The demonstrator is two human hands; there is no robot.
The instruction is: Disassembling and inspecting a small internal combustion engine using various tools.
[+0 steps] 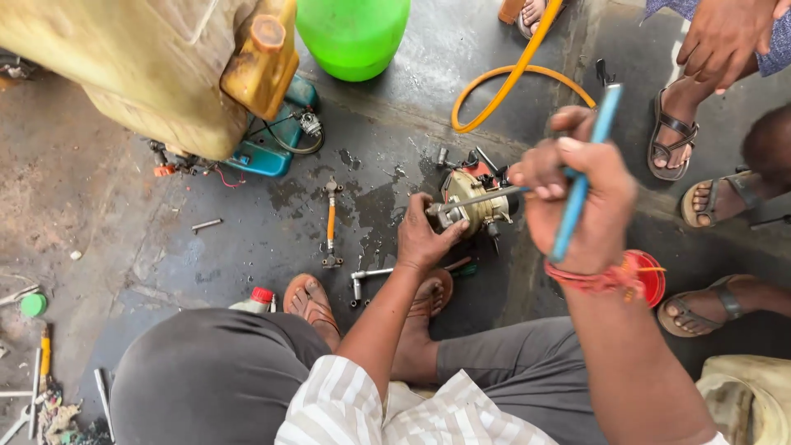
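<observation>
Both hands are occupied: the small engine part on the wet floor is steadied by the closed left hand, while a blue-handled tool is gripped in the right hand, its metal shaft running leftward onto the part.

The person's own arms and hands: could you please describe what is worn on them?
Both forearms are bare. The right wrist carries red thread bands; the left hand wears nothing visible. Short cream sleeves with grey stripes end near the elbows.
</observation>
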